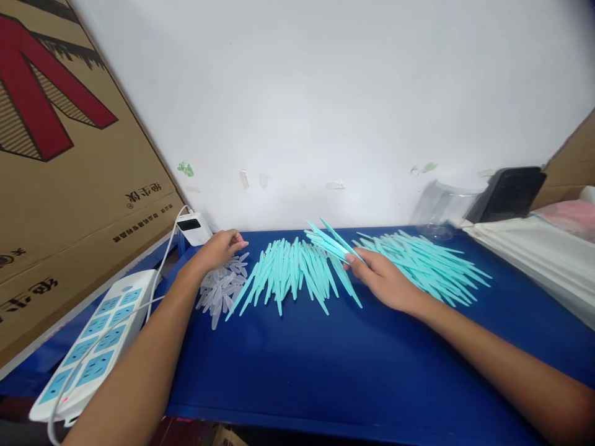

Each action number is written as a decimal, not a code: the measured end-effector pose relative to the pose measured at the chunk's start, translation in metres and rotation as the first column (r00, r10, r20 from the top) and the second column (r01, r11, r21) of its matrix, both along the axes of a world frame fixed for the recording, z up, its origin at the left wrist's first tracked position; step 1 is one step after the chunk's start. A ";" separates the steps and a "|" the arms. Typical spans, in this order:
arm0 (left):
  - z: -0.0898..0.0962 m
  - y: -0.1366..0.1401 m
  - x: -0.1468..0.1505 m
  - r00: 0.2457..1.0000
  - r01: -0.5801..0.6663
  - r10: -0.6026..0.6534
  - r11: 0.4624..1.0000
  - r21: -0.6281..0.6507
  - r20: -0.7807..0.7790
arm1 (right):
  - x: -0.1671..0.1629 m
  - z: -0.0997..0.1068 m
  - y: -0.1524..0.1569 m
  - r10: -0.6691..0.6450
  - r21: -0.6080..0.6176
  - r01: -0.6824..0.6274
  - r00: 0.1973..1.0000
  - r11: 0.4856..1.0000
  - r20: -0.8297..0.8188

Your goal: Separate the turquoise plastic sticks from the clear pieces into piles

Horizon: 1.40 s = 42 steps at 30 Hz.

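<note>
My right hand (pixel 381 279) grips a small bundle of slim turquoise sticks with tapered ends (pixel 328 241), fanned out toward the upper left. Below and left of that bundle lies a middle pile of the same sticks (pixel 288 269). To the right, partly behind my right hand, a second pile of turquoise sticks (pixel 432 266) is spread out. My left hand (pixel 223 248) is over the back of a heap of translucent, cap-like pieces (pixel 223 291). Its fingers are curled together, and whatever is between the fingertips is too small to make out.
A white power strip (pixel 100 344) and cable lie left, near a small white device (pixel 194 229). A large cardboard box (pixel 83 186) stands behind them. Along the right are a clear container (pixel 441 207), a black phone-like object (pixel 509 193) and white bags (pixel 534 254) on the blue table (pixel 297 371).
</note>
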<state>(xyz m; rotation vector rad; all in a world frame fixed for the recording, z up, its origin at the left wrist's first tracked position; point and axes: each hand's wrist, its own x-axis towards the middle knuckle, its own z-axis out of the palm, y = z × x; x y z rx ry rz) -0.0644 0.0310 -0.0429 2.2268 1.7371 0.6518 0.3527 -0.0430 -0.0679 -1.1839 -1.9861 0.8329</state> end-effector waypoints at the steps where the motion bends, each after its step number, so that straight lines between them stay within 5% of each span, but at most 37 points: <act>1: 0.002 -0.002 0.007 0.998 0.009 -0.009 1.000 0.007 0.068 | 0.000 0.000 0.000 0.015 -0.041 -0.017 0.999 0.999 -0.038; 6: 0.007 -0.015 0.052 0.865 0.094 -0.079 0.996 -0.005 0.495 | 0.000 0.004 -0.002 0.075 -0.152 -0.099 0.985 0.983 -0.153; 10: 0.004 -0.027 0.082 0.752 0.242 -0.156 0.969 -0.048 0.640 | 0.000 0.006 -0.003 0.082 -0.204 -0.120 0.979 0.972 -0.186; 31: 0.000 -0.038 0.102 0.695 0.194 -0.122 0.981 -0.021 0.709 | -0.001 0.009 -0.004 0.082 -0.359 -0.167 0.967 0.918 -0.242; 42: -0.005 -0.043 0.107 0.661 0.330 -0.127 0.934 -0.135 0.739 | -0.003 0.008 -0.008 0.158 -0.270 -0.195 0.976 0.943 -0.153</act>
